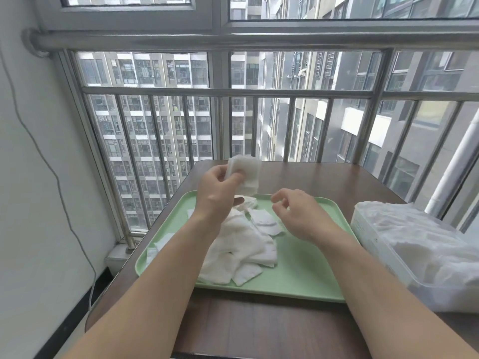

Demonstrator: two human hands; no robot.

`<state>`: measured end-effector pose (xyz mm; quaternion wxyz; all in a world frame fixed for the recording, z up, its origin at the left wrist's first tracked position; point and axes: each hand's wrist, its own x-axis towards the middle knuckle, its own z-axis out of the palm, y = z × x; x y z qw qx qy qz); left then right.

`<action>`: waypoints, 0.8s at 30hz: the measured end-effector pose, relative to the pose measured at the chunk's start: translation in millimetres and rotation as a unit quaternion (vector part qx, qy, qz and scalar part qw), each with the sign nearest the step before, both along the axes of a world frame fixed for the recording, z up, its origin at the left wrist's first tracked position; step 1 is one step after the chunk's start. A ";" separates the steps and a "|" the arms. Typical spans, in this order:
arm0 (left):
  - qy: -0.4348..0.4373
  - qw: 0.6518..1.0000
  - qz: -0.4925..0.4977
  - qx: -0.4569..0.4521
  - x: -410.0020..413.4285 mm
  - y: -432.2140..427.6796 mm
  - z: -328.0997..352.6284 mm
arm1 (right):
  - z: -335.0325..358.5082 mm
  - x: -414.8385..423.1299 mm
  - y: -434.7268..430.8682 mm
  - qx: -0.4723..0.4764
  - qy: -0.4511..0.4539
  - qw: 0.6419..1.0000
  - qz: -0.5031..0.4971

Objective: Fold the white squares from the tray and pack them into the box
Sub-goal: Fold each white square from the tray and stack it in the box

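Observation:
A light green tray (305, 270) lies on the brown table and carries a loose heap of white squares (241, 250). My left hand (217, 195) is raised over the tray's far edge and grips a stack of white squares (248, 172) between thumb and fingers. My right hand (300, 213) hovers over the tray's right part, fingers loosely curled, with nothing in it. At the right stands a clear plastic box (414, 252) with white squares inside.
The brown table (259, 327) ends just beyond the tray, close to a metal window railing (233, 93). A grey cable (51, 172) hangs down the white wall on the left. More white squares (158, 247) lie at the tray's left rim.

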<state>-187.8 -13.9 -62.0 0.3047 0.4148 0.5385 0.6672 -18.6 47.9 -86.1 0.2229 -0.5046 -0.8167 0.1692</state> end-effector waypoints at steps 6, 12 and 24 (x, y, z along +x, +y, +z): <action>0.041 0.999 0.015 0.004 5.5 0.1 -2.1 | 0.9 -15.5 -4.8 -0.021 -0.101 0.994 -0.022; 0.062 0.998 0.012 -0.002 9.5 -0.1 -4.3 | 2.9 -20.9 -7.1 -0.077 -0.043 0.996 0.002; -0.067 0.997 0.047 -0.018 5.5 -1.3 1.1 | 15.1 7.6 -5.1 -0.214 0.453 0.865 0.034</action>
